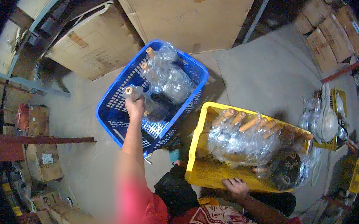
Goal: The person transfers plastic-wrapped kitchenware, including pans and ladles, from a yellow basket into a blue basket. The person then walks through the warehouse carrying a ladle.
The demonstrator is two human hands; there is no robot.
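My left hand (135, 106) is closed around the wooden handle of a plastic-wrapped pan (156, 110), whose dark body is down inside the blue basket (103, 111). Farther back in that basket are more clear-wrapped pans (173, 81) with wooden handles sticking up. To the right, my right hand (236, 186) grips the near rim of the yellow basket (199, 146), fingers hooked over the edge. Several wrapped pans (245, 138) lie stacked in a row there, their wooden handles along the far side. One black round pan (286, 169) shows through the film at the right end.
Large cardboard boxes (193, 18) stand behind the blue basket. A metal rack post (260, 11) rises beside them. At right, ladle-like metal utensils (327, 119) stand near another yellow basket (338, 99). Cartons (44, 160) and a red-brown beam (55, 138) are at left.
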